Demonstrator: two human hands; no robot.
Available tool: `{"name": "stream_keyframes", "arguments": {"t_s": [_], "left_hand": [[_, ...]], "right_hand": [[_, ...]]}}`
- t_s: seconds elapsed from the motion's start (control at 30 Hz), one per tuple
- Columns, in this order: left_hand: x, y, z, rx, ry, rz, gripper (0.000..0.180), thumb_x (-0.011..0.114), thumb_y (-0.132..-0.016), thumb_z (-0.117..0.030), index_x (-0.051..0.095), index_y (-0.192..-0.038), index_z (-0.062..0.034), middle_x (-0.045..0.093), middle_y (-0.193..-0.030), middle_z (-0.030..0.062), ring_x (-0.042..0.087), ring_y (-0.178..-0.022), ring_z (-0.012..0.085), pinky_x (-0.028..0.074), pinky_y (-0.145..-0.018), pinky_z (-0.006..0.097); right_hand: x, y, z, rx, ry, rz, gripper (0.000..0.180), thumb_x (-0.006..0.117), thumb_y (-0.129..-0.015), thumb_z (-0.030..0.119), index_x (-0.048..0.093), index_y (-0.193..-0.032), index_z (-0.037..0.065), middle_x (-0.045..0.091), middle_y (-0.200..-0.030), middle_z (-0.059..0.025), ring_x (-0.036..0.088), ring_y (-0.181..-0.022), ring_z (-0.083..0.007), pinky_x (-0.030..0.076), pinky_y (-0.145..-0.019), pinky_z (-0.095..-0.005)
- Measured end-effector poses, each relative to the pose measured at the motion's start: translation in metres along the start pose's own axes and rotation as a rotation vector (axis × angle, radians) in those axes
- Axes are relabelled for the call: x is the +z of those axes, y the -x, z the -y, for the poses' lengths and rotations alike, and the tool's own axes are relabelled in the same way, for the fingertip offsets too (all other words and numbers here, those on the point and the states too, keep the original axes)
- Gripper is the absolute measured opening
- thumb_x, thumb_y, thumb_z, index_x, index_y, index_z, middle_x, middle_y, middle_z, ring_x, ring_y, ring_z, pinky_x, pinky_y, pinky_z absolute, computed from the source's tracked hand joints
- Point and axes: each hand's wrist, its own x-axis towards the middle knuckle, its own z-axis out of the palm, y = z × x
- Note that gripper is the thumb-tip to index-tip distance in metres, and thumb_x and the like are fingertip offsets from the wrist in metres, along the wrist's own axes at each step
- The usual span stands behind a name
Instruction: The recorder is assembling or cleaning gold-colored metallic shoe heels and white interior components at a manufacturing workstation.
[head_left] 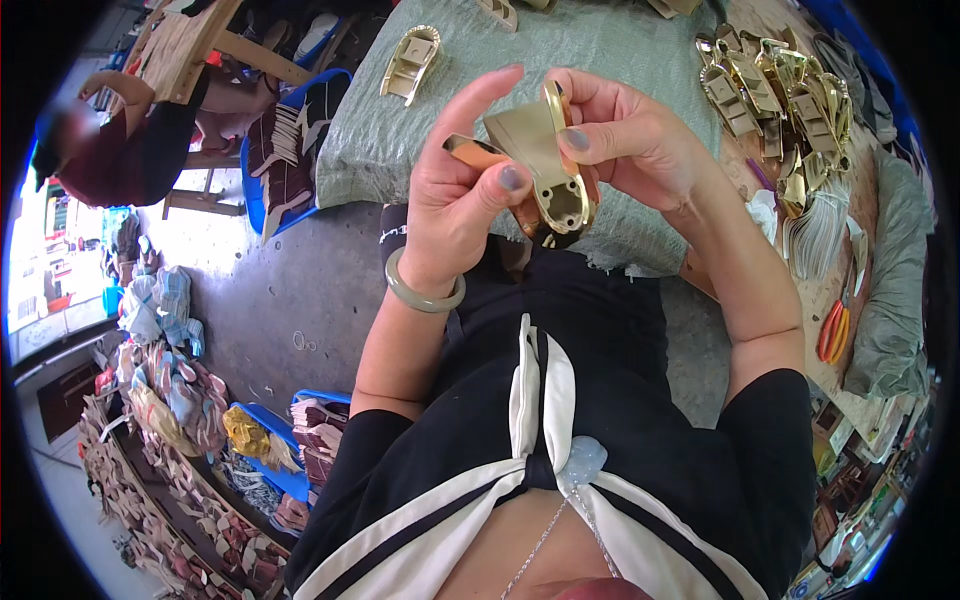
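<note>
Above the sack-covered surface, a shiny gold shoe heel (530, 138) is held up between my two hands. Small holes show in its rounded lower end. My left hand (452, 195) grips its left side, thumb against the lower part and index finger stretched upward. An orange-brown flap-like part (474, 153) shows between the left fingers; whether it belongs to the heel I cannot tell. My right hand (635, 140) pinches the upper right rim, thumb in front and fingers partly hidden behind. Another gold heel (410, 66) lies on the green woven sack (350, 140), beyond my left hand.
At the right lie a pile of gold heels (770, 90), a bundle of pale strips (815, 235) and orange-handled scissors (832, 332). Blue bins of shoe parts (252, 195) stand left on the grey floor (255, 290). A co-worker (125, 150) sits at the far left near a wooden table.
</note>
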Motion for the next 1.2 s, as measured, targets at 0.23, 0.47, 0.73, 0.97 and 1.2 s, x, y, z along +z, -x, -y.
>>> {"name": "stream_keyframes", "arguments": {"t_s": [0.23,0.47,0.73,0.97,1.2], "left_hand": [[-0.013,-0.006,-0.017,-0.168,0.036,0.176,0.066,0.073,-0.077,-0.013,0.036,-0.130,0.0002,0.061,-0.086,0.0053,0.058,-0.072,0.0078,0.047,-0.066,0.018],[-0.014,-0.005,-0.013,-0.008,0.036,-0.032,0.051,0.074,-0.075,-0.004,0.044,-0.116,-0.0005,0.060,-0.086,0.0069,0.058,-0.076,0.0099,0.047,-0.067,0.020],[-0.009,-0.002,-0.011,0.124,-0.019,-0.193,0.019,0.065,-0.081,0.000,0.052,-0.096,-0.0004,0.059,-0.091,0.0103,0.058,-0.079,0.0140,0.048,-0.072,0.024],[0.003,-0.005,-0.005,0.415,0.006,-0.099,0.017,0.059,-0.086,-0.003,0.048,-0.098,-0.0060,0.049,-0.120,0.0219,0.061,-0.100,0.0334,0.054,-0.080,0.041],[0.005,-0.010,-0.004,0.232,-0.040,-0.102,0.014,0.060,-0.086,-0.002,0.049,-0.095,-0.0030,0.058,-0.097,0.0137,0.056,-0.077,0.0127,0.047,-0.069,0.023]], "right_hand": [[0.002,-0.001,-0.002,0.112,-0.008,0.074,0.027,0.071,-0.076,0.016,0.052,-0.093,0.008,0.059,-0.073,0.0004,0.057,-0.061,-0.0062,0.044,-0.054,-0.0184],[0.002,-0.001,-0.005,-0.054,-0.030,0.048,0.027,0.071,-0.077,0.017,0.052,-0.093,0.009,0.058,-0.078,0.0009,0.056,-0.066,-0.0066,0.043,-0.061,-0.0198],[0.008,-0.003,-0.014,-0.284,0.030,0.013,0.017,0.066,-0.081,0.013,0.052,-0.089,0.008,0.059,-0.075,-0.0012,0.056,-0.063,-0.0063,0.044,-0.054,-0.0193],[-0.003,0.001,-0.002,-0.183,-0.002,0.070,0.029,0.070,-0.077,0.015,0.051,-0.098,0.009,0.058,-0.088,0.0009,0.056,-0.079,-0.0079,0.043,-0.070,-0.0212],[-0.001,0.000,0.004,-0.240,0.159,0.060,0.016,0.067,-0.079,0.011,0.054,-0.087,0.007,0.060,-0.072,-0.0004,0.056,-0.058,-0.0052,0.044,-0.050,-0.0182]]}}
